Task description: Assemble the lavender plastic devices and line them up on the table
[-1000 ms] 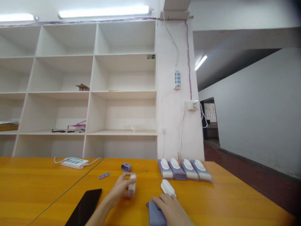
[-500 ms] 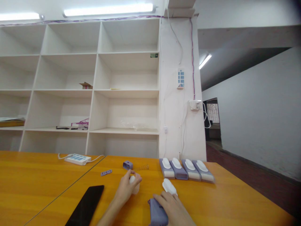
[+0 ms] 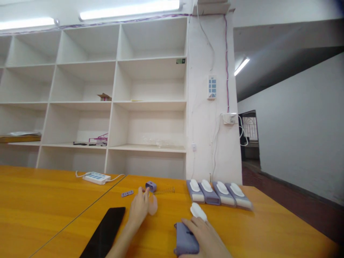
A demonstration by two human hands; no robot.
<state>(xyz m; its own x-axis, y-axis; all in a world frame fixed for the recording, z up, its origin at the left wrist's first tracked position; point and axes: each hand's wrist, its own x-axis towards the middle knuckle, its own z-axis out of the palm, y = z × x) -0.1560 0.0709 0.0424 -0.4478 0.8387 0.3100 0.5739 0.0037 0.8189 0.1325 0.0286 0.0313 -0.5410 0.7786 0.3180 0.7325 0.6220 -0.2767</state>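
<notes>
My left hand (image 3: pixel 139 205) has its fingers stretched forward, the tips close to a small purple housing (image 3: pixel 151 186); whether they touch it I cannot tell. A pale translucent piece (image 3: pixel 153 206) lies just right of that hand, partly hidden by it. My right hand (image 3: pixel 206 234) is wrapped over a larger purple casing (image 3: pixel 185 238) near the table's front. Beyond its fingers lies a white oval part (image 3: pixel 198 211), partly covered by the hand. A coil spring (image 3: pixel 166 191) lies right of the small housing, and a flat purple plate (image 3: pixel 127 193) to its left.
Several purple-and-white units (image 3: pixel 212 195) stand in a row at the back right. A black flat slab (image 3: pixel 106 229) lies left of my left arm. A white power strip (image 3: pixel 96 177) with a cord sits farther back on the wooden table (image 3: pixel 53 200). White shelving (image 3: pixel 150 147) rises behind.
My left hand has let go of the pale piece and reached away toward the small purple housing. My right hand keeps its hold on the casing. The view has shifted slightly left.
</notes>
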